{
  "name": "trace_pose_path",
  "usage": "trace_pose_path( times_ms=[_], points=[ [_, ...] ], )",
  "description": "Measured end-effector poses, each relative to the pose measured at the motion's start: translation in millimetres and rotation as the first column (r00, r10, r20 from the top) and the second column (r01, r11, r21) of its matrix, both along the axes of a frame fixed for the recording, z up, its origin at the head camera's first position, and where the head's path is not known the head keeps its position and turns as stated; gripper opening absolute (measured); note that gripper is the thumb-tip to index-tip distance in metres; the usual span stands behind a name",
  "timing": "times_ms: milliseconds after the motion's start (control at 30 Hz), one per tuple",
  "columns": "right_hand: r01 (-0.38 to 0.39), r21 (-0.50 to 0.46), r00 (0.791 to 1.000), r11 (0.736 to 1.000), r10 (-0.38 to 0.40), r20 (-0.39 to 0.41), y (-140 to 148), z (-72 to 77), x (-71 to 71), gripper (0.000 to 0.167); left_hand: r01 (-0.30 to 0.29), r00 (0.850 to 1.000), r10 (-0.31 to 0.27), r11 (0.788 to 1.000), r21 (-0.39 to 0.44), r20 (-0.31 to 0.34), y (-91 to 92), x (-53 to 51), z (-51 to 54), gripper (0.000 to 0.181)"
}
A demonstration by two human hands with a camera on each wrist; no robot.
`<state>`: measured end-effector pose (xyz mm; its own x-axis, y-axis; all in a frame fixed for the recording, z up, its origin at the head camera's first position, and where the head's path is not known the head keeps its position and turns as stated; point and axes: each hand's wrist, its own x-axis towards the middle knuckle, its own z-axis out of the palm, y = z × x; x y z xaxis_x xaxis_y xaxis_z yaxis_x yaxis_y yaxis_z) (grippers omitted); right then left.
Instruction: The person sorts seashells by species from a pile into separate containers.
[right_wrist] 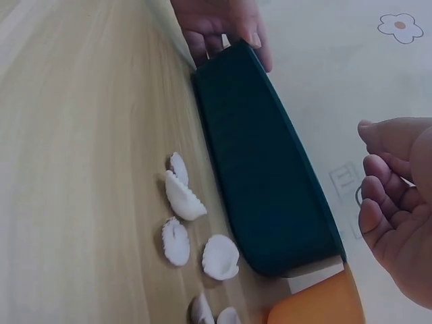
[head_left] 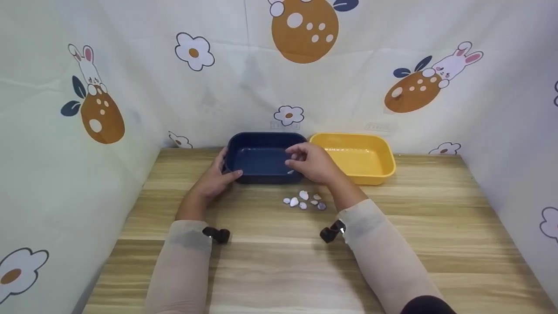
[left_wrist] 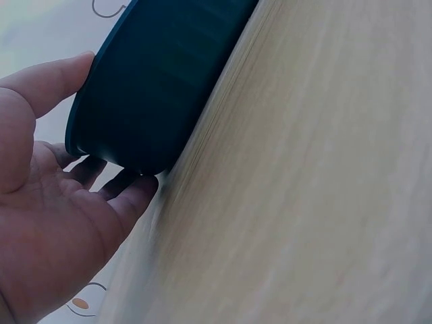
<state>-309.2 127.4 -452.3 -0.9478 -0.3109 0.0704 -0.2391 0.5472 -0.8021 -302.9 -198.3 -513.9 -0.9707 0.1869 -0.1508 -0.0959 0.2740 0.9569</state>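
Left hand (head_left: 214, 179) clamped on the blue bin (head_left: 268, 179), thumb over the near rim, the other fingers wrapped round its left end! Over at the bin's right end, the right hand (head_left: 314, 163) hovers with fingers loosely bent, thumb apart from the fingertips and nothing between them. Just below that thumb, a small pale speck (head_left: 290, 172) shows against the blue, too tiny to name. Nearer the person than those right fingers, 7 pale shells (head_left: 304, 195) lie scattered on the wooden table (head_left: 261, 261). And just right of the same fingers, the yellow bin (head_left: 355, 159)!
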Motion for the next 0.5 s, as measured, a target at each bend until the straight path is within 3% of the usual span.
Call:
trace_pose_path(
  times_ms=[500],
  points=[
    [0.008, 0.001, 1.000, 1.000, -0.008, 0.023, 47.2, -1.1, 35.0, 0.034, -0.003, 1.000, 0.003, 1.000, 0.008, -0.002, 0.0, 0.3, 0.9, 0.102]
  ],
)
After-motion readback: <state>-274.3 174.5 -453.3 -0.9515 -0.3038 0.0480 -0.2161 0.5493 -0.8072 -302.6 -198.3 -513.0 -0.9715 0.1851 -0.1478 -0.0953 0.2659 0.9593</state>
